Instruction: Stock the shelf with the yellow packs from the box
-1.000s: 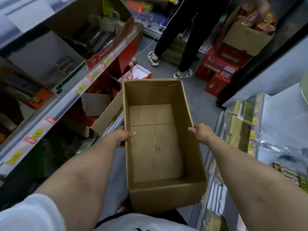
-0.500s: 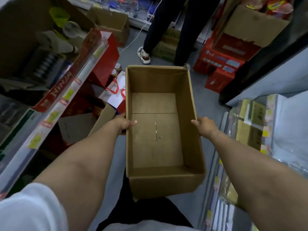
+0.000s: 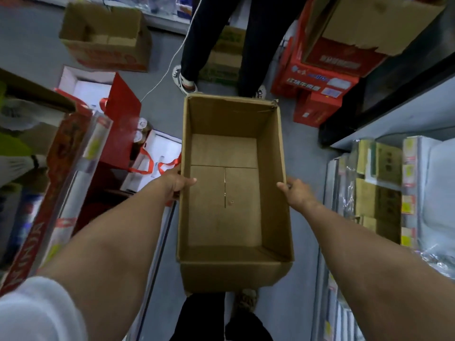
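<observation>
An open brown cardboard box (image 3: 270,168) hangs in front of me above the floor, its inside bare. My left hand (image 3: 178,182) grips its left wall, thumb over the rim inside. My right hand (image 3: 295,191) grips the right wall the same way. Yellow packs (image 3: 379,193) in clear wrap stand on the shelf at the right.
A person in dark trousers (image 3: 211,33) stands just beyond the box. Red cartons (image 3: 320,80) are stacked at the back right, a brown carton (image 3: 105,38) at the back left, red gift bags (image 3: 123,114) on the floor left. A shelf edge (image 3: 73,173) runs along the left.
My view has tilted down toward the floor and the box has dropped lower between the shelves. Both hands keep the same hold on its walls.
</observation>
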### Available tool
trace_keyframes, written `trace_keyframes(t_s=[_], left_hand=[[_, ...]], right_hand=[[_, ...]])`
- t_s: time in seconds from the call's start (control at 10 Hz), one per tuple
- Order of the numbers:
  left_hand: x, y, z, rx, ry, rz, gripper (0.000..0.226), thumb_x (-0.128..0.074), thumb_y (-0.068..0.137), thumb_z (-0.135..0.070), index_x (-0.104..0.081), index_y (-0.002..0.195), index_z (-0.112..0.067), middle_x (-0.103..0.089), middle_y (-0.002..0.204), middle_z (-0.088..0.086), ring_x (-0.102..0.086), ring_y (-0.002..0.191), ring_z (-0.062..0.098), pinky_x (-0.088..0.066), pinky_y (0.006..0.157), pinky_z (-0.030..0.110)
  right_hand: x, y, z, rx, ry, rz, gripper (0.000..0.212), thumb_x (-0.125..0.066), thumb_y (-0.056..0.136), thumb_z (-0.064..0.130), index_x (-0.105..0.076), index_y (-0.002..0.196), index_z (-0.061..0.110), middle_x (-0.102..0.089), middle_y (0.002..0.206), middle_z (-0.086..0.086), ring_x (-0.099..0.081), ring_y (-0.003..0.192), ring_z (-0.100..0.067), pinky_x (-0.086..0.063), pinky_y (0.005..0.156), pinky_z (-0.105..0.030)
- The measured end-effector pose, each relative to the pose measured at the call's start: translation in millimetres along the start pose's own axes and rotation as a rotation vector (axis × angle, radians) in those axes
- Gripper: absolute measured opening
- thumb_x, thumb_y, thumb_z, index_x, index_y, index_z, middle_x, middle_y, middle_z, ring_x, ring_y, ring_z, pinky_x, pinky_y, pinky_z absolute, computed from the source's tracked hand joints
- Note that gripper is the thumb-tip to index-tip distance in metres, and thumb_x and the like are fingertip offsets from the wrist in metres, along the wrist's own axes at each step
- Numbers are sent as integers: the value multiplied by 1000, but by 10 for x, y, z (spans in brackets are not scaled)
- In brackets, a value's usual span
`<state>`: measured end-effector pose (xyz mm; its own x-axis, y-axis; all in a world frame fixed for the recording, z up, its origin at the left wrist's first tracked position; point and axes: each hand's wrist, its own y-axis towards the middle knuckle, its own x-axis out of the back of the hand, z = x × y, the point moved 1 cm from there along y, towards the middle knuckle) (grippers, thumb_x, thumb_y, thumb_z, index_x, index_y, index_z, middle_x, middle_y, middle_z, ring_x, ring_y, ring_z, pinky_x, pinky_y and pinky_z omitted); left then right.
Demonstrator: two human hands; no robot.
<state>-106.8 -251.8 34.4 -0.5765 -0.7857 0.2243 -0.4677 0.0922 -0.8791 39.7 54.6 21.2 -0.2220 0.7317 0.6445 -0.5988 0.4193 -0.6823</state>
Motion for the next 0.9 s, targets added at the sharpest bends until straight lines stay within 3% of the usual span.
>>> trace_keyframes(t_s=[0.2, 0.3, 0.5, 0.6, 0.7, 0.9], left_hand=[[33, 492, -464, -3, 24, 16, 53, -69, 89, -20, -48, 138, -18, -60, 128, 10, -58, 111, 32, -50, 92, 45], [-19, 624, -516, -42, 23, 15, 67, -70, 88, -23, -37, 147, -25, -51, 142, 6, -51, 126, 35, -43, 104, 53], [-380, 647, -645, -45, 54, 10, 78, -67, 91, -25, -21, 154, -25, -27, 158, 5, -29, 143, 33, -30, 113, 49], [-613, 685, -737, -78, 48, 67, 80, -68, 90, -29, -19, 154, -33, -27, 159, 3, -29, 143, 32, -30, 114, 50], [-732, 732, -783, -70, 84, 55, 79, -68, 89, -33, -21, 152, -37, -29, 158, 2, -29, 143, 32, -30, 114, 50], [-811, 590, -852, -50, 21, -50, 74, -67, 91, -23, -27, 152, -32, -28, 158, 5, -29, 143, 33, -30, 115, 50]], right_hand=[[17, 429, 125, -91, -18, -12, 39, -45, 104, 37, -61, 118, 4, -66, 114, -18, -60, 108, -37, -47, 91, -41], [15, 529, 182, -92, -51, -10, 42, -45, 104, 35, -57, 126, 2, -63, 123, -22, -57, 116, -41, -46, 97, -45], [-166, 622, 473, -112, -15, 192, 65, -46, 102, 42, -24, 155, 11, -43, 151, -15, -40, 139, -34, -35, 113, -45], [-260, 683, 678, -54, -51, 245, 68, -47, 101, 46, -18, 157, 21, -49, 147, -10, -47, 134, -32, -38, 111, -44], [-245, 789, 737, -1, -106, 248, 67, -47, 100, 46, -20, 157, 22, -44, 152, -9, -41, 139, -31, -33, 116, -44], [-6, 886, 613, 44, -93, 251, 60, -56, 99, 35, -31, 152, 28, -43, 151, -10, -44, 136, -31, -39, 112, -46]])
